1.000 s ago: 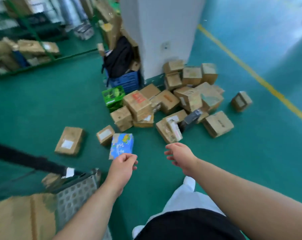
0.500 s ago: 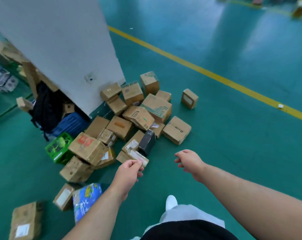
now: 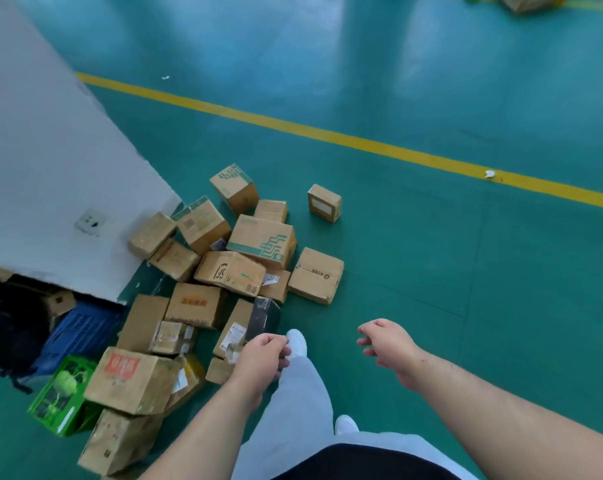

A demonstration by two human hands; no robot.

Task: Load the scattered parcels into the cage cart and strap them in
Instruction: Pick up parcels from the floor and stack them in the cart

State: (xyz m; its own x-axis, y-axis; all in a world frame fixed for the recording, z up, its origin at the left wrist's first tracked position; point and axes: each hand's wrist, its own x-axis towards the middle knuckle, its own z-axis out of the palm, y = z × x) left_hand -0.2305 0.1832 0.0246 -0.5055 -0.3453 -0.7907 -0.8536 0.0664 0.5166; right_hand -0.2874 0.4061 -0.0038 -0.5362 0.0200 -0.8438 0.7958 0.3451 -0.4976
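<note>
Lying in a loose heap on the green floor (image 3: 431, 306), the parcels (image 3: 230, 271) crowd against the foot of a white pillar (image 3: 50, 161). Most are brown cardboard boxes, tilted and leaning on one another. A large one with green print (image 3: 263, 242) rests on top near the middle. A black-wrapped parcel (image 3: 265, 318) stands at the near edge of the heap. One small box (image 3: 324, 203) sits apart on the far right side, and a flat square one (image 3: 315, 276) lies just beside the heap's right edge. At the lower left a bright green carton (image 3: 59, 396) touches a box with a red label (image 3: 130, 379).

The left grip (image 3: 263, 355) hangs above the near edge of the heap, clenched into a fist with nothing in it. The right grip (image 3: 388, 342) is well to the right over bare floor, released, its fingers loosely bent and empty. Between them a white shoe (image 3: 297, 341) points toward the black-wrapped parcel.

A blue crate (image 3: 81, 330) and a black bag (image 3: 5, 323) sit behind the pillar's near corner. A yellow line (image 3: 327, 135) runs across the floor beyond the heap.
</note>
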